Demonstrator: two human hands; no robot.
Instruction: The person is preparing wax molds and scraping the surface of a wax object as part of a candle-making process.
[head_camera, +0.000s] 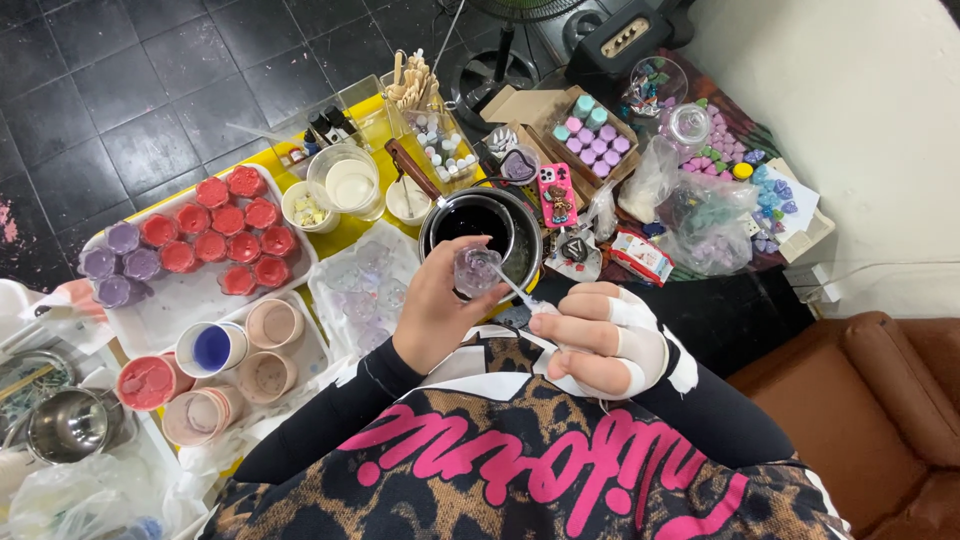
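Left hand (435, 315) gripped a small clear cup (477, 269) between thumb and fingers, held above the edge of the dark pot (478, 225). Right hand (600, 340), bandaged, pinched a thin stick (515, 290) reaching into the cup. Risk: a hard poke could tip the cup and spill onto the lap.

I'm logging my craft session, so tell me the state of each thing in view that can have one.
small clear jar: held up in the left hand, open.
thin tool: in the bandaged right hand, tip in the jar.
dark pot: uncovered.
red moulds: filled, on a white tray.
purple moulds: filled.
blue cup: tipped on its side.
cardboard box: open.
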